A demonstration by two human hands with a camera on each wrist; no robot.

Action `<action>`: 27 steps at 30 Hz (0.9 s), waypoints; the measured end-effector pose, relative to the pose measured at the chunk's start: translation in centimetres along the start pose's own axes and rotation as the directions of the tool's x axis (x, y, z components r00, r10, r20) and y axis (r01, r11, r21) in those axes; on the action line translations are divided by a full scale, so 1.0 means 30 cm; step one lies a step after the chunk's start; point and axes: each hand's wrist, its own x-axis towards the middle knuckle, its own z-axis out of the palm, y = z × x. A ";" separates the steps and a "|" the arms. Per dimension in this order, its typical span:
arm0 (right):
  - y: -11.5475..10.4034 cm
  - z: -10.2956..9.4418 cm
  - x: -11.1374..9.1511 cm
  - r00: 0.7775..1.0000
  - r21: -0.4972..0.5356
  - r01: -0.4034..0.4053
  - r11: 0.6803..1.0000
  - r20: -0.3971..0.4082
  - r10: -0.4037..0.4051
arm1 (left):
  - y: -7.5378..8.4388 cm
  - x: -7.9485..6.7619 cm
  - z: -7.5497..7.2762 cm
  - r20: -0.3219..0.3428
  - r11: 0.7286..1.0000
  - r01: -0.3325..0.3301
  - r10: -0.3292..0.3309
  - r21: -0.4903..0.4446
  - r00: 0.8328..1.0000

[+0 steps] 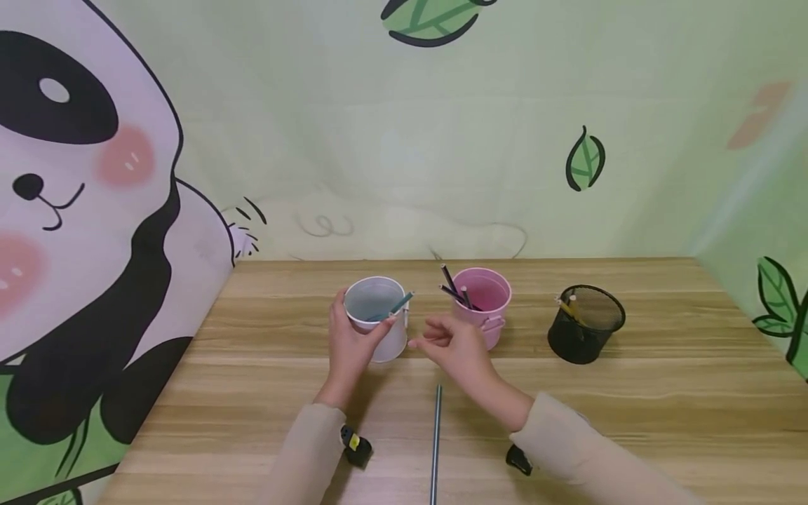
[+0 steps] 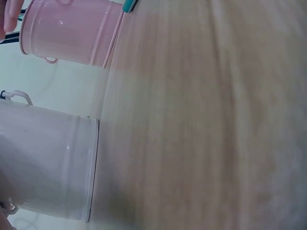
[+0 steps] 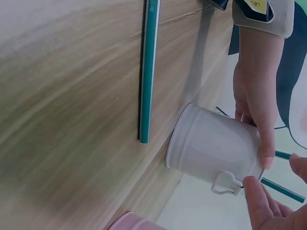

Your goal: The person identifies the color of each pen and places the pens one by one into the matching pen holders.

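Note:
My left hand [image 1: 355,344] grips a small white bucket [image 1: 393,344] from its left side, thumb along the near rim. Teal pencils [image 1: 401,303] lean inside the bucket, their ends rising past the rim. My right hand [image 1: 459,351] hovers just right of the bucket, fingers loosely bent and nothing visible between them. In the right wrist view, a fingertip of the right hand [image 3: 268,211] appears close to the bucket's rim and side handle [image 3: 226,183]; whether they touch I cannot tell. A single teal pencil [image 1: 436,442] lies on the table between my forearms.
Behind my right hand stands a pink bucket [image 1: 489,315] with several dark pencils [image 1: 449,280] leaning out. Farther right is a black mesh pen holder [image 1: 581,344] containing yellowish pencils [image 1: 566,307]. The wooden table [image 1: 663,393] ends at a panda-printed backdrop [image 1: 353,140].

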 end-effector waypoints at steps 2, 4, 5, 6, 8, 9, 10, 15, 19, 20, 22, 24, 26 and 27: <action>0.008 -0.003 -0.005 1.000 -0.012 -0.020 1.000 0.009 0.020 | -0.001 -0.001 0.000 0.000 1.000 0.000 0.000 0.007 1.000; 0.015 -0.006 -0.009 0.999 -0.021 -0.033 0.999 0.022 0.034 | -0.002 -0.001 -0.001 -0.002 1.000 0.002 -0.002 0.012 1.000; 0.019 -0.008 -0.011 0.999 -0.026 -0.042 0.999 0.027 0.043 | -0.002 -0.001 -0.001 -0.003 1.000 0.004 -0.004 0.015 1.000; 0.023 -0.010 -0.014 0.998 -0.034 -0.048 0.998 0.034 0.050 | -0.001 -0.001 -0.001 -0.003 1.000 0.005 -0.005 0.018 1.000; 0.031 -0.013 -0.018 0.997 -0.045 -0.064 0.997 0.046 0.066 | 0.000 -0.001 0.000 -0.003 1.000 0.009 -0.009 0.023 1.000; 0.035 -0.016 -0.021 0.996 -0.053 -0.066 0.996 0.056 0.069 | 0.001 -0.001 0.000 -0.004 1.000 0.012 -0.012 0.027 1.000; 0.039 -0.018 -0.024 0.995 -0.061 -0.072 0.996 0.065 0.076 | 0.002 -0.002 -0.001 -0.004 0.999 0.014 -0.014 0.032 1.000; 0.064 -0.028 -0.035 0.989 -0.128 -0.085 0.988 0.112 0.100 | 0.006 -0.003 0.000 -0.006 0.999 0.016 -0.016 0.048 1.000; 0.082 -0.036 -0.045 0.980 -0.174 -0.109 0.979 0.147 0.135 | 0.008 -0.004 0.000 -0.012 0.999 0.014 -0.014 0.048 1.000; 0.085 -0.038 -0.048 0.977 -0.189 -0.113 0.975 0.159 0.144 | 0.007 -0.004 0.000 -0.013 0.999 0.014 -0.013 0.047 1.000; 0.090 -0.041 -0.058 0.965 -0.226 -0.136 0.965 0.192 0.181 | 0.006 -0.003 0.001 -0.014 0.999 0.014 -0.013 0.045 1.000; 0.095 -0.040 -0.069 0.946 -0.265 -0.169 0.949 0.227 0.232 | 0.005 -0.003 0.001 -0.012 0.999 0.015 -0.014 0.045 1.000; 0.102 -0.035 -0.082 0.920 -0.286 -0.217 0.933 0.259 0.293 | 0.003 -0.003 0.001 -0.009 0.999 0.016 -0.015 0.046 1.000; 0.106 -0.031 -0.088 0.909 -0.293 -0.235 0.927 0.271 0.316 | 0.003 -0.003 0.001 -0.008 0.999 0.016 -0.016 0.046 1.000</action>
